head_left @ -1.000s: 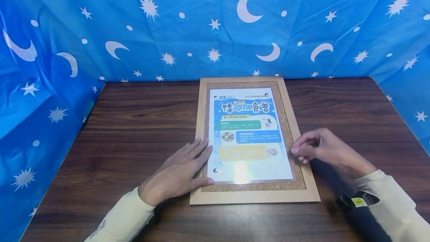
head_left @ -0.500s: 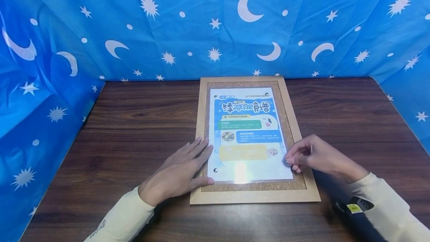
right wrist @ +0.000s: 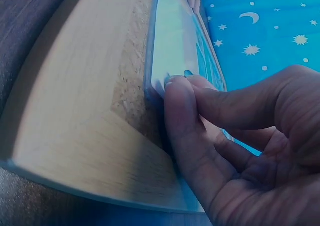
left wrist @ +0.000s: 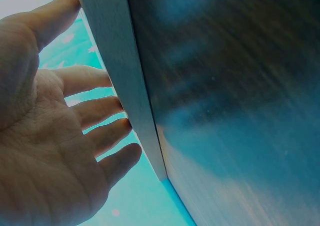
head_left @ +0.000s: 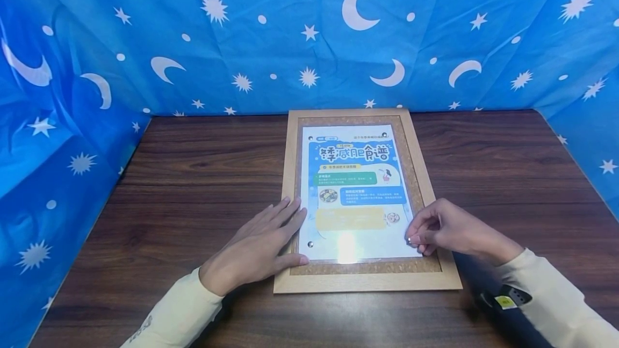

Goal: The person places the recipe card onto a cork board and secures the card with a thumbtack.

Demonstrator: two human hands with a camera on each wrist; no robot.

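Observation:
A cork board [head_left: 358,268] in a pale wooden frame lies on the table, bearing a printed sheet [head_left: 372,248] in a clear sleeve. Silver pushpins sit at the sheet's upper left [head_left: 310,137], upper right [head_left: 384,135] and lower left corners. My left hand [head_left: 256,246] rests across the board's left side, fingers spread and thumb at the sheet's lower left edge. Over the lower right corner, my right hand [head_left: 447,230] pinches a small silver pushpin [head_left: 409,240] between thumb and forefinger. In the right wrist view those fingertips [right wrist: 179,83] are at the sheet; the pin's point is hidden.
Dark wood-grain table [head_left: 193,176] surrounds the board. A blue cloth [head_left: 271,42] with white moons and stars hangs behind and at both sides, close to the board's far edge. A dark band with a yellow label [head_left: 505,302] is on the right wrist.
My right hand has moved from the board's right edge down and left, onto the sheet's lower right corner. The left hand and the board have stayed in place.

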